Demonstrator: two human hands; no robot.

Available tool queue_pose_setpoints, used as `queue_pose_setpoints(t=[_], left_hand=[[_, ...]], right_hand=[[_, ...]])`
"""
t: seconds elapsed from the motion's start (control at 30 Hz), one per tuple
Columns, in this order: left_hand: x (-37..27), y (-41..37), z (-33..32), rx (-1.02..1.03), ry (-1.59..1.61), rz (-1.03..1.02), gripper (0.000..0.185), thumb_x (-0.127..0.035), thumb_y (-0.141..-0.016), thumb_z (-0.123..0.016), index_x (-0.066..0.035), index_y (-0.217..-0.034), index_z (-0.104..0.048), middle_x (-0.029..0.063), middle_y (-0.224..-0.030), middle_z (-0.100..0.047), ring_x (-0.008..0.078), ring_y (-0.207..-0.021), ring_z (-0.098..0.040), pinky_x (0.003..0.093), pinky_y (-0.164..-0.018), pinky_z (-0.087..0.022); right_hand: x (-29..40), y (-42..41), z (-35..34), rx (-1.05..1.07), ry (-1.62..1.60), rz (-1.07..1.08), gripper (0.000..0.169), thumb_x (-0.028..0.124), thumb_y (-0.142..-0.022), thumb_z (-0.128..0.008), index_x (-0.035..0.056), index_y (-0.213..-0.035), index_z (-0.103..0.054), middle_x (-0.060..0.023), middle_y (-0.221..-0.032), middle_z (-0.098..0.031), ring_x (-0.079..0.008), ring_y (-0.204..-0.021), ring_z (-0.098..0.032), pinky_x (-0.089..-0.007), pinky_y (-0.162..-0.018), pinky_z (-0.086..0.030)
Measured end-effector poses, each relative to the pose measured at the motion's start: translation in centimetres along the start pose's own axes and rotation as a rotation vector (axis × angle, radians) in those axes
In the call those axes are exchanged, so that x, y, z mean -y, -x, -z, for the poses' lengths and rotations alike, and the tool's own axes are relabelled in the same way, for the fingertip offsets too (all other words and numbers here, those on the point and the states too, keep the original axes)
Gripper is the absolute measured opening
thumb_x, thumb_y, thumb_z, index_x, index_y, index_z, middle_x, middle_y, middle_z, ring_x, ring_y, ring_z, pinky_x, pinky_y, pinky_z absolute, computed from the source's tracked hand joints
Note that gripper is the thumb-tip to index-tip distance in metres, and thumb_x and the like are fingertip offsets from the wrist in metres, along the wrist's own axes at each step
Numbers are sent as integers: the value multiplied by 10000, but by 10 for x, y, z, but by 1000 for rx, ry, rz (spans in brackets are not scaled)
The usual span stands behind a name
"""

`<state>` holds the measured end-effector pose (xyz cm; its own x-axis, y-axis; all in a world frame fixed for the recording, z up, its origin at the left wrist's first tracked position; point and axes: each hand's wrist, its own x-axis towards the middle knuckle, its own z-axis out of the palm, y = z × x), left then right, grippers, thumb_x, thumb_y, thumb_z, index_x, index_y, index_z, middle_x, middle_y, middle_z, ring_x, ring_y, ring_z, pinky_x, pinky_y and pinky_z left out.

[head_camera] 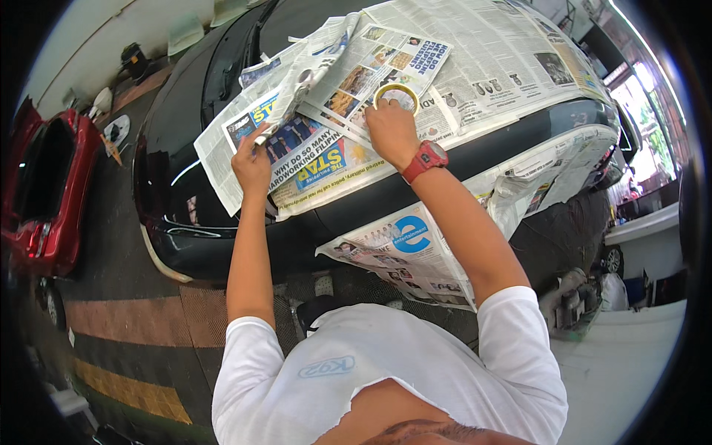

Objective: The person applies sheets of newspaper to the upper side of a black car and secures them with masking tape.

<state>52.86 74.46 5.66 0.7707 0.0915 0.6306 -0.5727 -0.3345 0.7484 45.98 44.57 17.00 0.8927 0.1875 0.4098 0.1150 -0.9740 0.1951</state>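
Note:
My left hand (251,167) grips the near end of a loosely rolled newspaper sheet (311,78), which slants away to the right over other sheets. A roll of masking tape (397,87) with a yellowish inner ring is in my right hand (392,133), fingers at its near rim. Both hands are over the black car (189,139), whose panels are largely covered by newspaper sheets (489,61). Under the left hand lies a printed colour page (328,167). Another newspaper sheet (400,250) hangs down the car's near side, below my right forearm.
On the far left stands a red car part with a dark window and tail light (61,189). A black bucket (135,61) is by the wall. Assorted equipment (573,300) sits low at right, beside a white surface (634,356). The floor (128,317) has striped tiles.

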Motion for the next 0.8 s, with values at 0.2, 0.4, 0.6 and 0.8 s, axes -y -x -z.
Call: queue_pose_setpoints(t=[0.2,0.4,0.6,0.8], left_hand=[[17,-12,3,21,-50,-129,647,175,-822,-484,-109,-1316,-791,117,-1283,-811,360,-1116,-785,564,-1278,-400],[26,-29,-5,-7,18,21,240,-94,-1070,-724,-80,-1297,-800,158,-1123,-846,168,-964,-796,321,-888,-582],[-3,-69,-27,-89,140,-159,478,126,-907,-645,-147,-1256,-824,103,-1243,-825,317,-1116,-799,554,-1241,-448],[-81,-86,-108,307,156,-471,363,34,-850,-702,-139,-1144,-829,87,-1367,-777,277,-1266,-730,632,-1225,-419]], right_hand=[[10,-5,21,77,47,30,113,131,-873,-744,57,-953,-774,-158,-1003,-747,-338,-967,-737,-454,-741,-612],[11,-13,8,75,147,-21,101,125,-885,-719,55,-932,-774,-162,-957,-749,-335,-916,-755,-457,-714,-607],[-13,-25,7,-15,197,26,143,200,-931,-721,79,-874,-770,-153,-852,-759,-335,-805,-781,-480,-685,-602],[-22,-23,76,-102,-146,-292,205,285,-997,-747,110,-1093,-792,-156,-953,-746,-371,-925,-737,-489,-803,-578]])
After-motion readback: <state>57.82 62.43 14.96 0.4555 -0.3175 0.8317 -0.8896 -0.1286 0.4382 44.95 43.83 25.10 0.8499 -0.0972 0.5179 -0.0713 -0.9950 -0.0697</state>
